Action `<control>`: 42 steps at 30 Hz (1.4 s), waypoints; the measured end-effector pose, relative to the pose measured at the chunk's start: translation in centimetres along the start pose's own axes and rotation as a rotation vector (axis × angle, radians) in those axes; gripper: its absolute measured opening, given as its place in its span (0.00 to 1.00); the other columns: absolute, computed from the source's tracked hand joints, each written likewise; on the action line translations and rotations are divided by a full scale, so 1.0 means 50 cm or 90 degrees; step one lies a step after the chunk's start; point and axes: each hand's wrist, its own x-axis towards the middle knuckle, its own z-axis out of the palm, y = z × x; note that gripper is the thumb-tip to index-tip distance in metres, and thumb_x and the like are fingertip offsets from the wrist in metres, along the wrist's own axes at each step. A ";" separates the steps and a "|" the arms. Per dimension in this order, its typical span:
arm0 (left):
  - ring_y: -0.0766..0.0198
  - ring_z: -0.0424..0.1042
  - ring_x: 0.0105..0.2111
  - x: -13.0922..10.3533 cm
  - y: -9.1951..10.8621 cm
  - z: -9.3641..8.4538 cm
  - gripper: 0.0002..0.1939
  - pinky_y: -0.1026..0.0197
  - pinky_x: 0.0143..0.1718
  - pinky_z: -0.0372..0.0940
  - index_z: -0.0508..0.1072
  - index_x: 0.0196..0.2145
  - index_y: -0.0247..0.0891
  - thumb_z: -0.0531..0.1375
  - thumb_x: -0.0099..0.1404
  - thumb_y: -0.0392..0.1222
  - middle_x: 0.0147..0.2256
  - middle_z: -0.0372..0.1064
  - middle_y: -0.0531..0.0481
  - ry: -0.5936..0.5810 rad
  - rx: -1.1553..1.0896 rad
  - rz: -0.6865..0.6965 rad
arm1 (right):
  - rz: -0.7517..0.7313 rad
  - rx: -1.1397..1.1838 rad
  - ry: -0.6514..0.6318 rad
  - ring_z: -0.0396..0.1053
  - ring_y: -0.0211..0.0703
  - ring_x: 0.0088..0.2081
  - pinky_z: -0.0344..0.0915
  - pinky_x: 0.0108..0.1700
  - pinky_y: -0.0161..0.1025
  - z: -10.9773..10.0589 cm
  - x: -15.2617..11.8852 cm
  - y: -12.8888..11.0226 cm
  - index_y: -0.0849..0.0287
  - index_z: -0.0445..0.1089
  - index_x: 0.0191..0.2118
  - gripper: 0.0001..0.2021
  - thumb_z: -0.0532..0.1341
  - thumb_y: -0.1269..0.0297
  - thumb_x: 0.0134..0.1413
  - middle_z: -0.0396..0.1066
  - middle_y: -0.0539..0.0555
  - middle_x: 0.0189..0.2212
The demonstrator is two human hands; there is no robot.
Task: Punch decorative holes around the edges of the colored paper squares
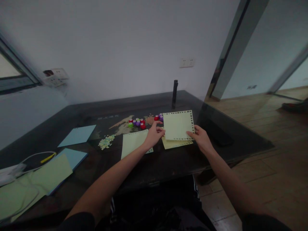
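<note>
A pale green-white sheet of paper [178, 125] with small punched holes along its top, right and bottom edges is raised slightly over the table. My right hand [201, 137] pinches its lower right corner, thumb on top. At its left edge, my left hand [155, 133] has closed fingers on the paper, with the index finger stretched out above. Beneath lies a yellowish punched sheet [176, 144], partly covered. Another pale sheet [133, 141] rests under my left forearm. Several small red, purple and green craft punches [138, 123] stand behind my left hand.
On the dark table [168, 166] lie a heap of paper bits [106, 142], a blue sheet [78, 135], stacked green and blue sheets [53, 173] and a white cable with a yellow part [48, 157]. A black upright object [175, 93] stands at the back, a dark flat object [220, 134] at right.
</note>
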 end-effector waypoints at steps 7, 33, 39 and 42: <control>0.71 0.67 0.20 -0.007 -0.002 0.000 0.10 0.67 0.24 0.62 0.57 0.38 0.38 0.56 0.59 0.35 0.22 0.64 0.58 -0.008 0.007 -0.013 | -0.003 -0.001 -0.006 0.72 0.46 0.33 0.68 0.41 0.46 0.004 -0.002 -0.002 0.60 0.68 0.39 0.21 0.68 0.60 0.34 0.75 0.55 0.34; 0.64 0.71 0.22 -0.031 0.002 -0.006 0.11 0.64 0.28 0.62 0.63 0.35 0.38 0.59 0.53 0.32 0.20 0.70 0.55 -0.146 0.384 -0.063 | -0.101 -0.598 -0.037 0.65 0.40 0.27 0.59 0.31 0.36 -0.006 0.019 0.035 0.57 0.68 0.48 0.18 0.59 0.67 0.47 0.68 0.50 0.26; 0.63 0.71 0.23 -0.031 -0.001 -0.007 0.09 0.63 0.29 0.62 0.64 0.35 0.39 0.58 0.54 0.33 0.21 0.70 0.55 -0.152 0.396 -0.039 | -0.116 -0.590 -0.035 0.65 0.40 0.27 0.60 0.32 0.36 -0.004 0.017 0.032 0.56 0.67 0.48 0.20 0.59 0.67 0.47 0.68 0.49 0.26; 0.63 0.71 0.23 -0.032 -0.001 -0.007 0.07 0.63 0.30 0.62 0.65 0.35 0.39 0.57 0.56 0.35 0.21 0.70 0.54 -0.159 0.412 -0.037 | -0.123 -0.584 -0.029 0.65 0.40 0.27 0.59 0.31 0.36 -0.003 0.014 0.028 0.55 0.68 0.48 0.19 0.58 0.68 0.46 0.68 0.49 0.26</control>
